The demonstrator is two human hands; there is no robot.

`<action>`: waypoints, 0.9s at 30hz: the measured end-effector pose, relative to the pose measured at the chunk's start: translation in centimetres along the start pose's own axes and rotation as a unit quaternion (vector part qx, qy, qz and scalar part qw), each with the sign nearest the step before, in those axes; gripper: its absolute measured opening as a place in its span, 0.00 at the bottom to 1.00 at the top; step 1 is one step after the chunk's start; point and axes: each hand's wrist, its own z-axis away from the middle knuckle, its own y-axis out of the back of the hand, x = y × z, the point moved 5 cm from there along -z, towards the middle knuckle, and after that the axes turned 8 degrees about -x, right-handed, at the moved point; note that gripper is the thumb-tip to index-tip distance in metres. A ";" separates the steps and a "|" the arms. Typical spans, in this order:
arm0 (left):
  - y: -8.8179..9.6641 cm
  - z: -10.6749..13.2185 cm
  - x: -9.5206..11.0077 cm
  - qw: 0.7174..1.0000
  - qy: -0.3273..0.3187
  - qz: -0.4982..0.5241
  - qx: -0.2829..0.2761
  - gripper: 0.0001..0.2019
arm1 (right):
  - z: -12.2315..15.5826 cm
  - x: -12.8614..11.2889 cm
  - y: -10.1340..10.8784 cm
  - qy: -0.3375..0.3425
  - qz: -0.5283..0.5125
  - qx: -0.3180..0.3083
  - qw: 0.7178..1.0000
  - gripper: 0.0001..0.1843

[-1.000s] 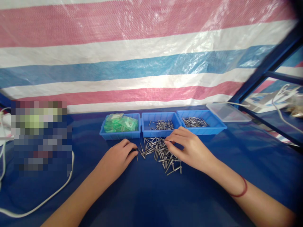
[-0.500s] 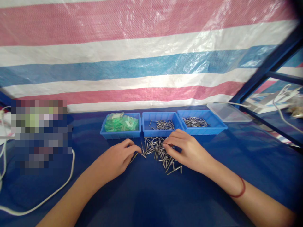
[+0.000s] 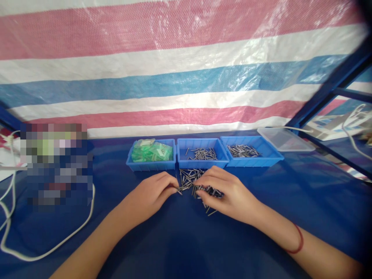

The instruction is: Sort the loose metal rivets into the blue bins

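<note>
A heap of small metal pins (image 3: pixel 190 179) lies on the blue tablecloth (image 3: pixel 180 240) in front of three blue trays. My left hand (image 3: pixel 151 195) rests at the heap's left edge, fingers curled, its fingertips pinching at a pin. My right hand (image 3: pixel 226 192) lies over the heap's right side with fingers bent together on the pins; what it grips is hidden. The left tray (image 3: pixel 151 166) holds green plastic pieces. The middle tray (image 3: pixel 202 162) and the right tray (image 3: pixel 270 157) each hold more metal pins.
A clear plastic lid (image 3: pixel 286 140) lies right of the trays. A white cable (image 3: pixel 66 238) loops across the cloth at the left, beside a blurred-out patch. A striped tarp (image 3: pixel 180 77) hangs behind. A dark blue frame bar (image 3: pixel 325 93) slants at the right.
Both hands have closed in toward each other over the pins; the right hand now covers more of the heap, and the left hand's fingertips have reached the heap's edge.
</note>
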 end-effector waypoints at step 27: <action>-4.2 -0.7 0.7 0.969 0.076 0.230 0.056 0.09 | 0.5 0.3 -1.4 -0.146 -0.232 0.067 0.959 0.07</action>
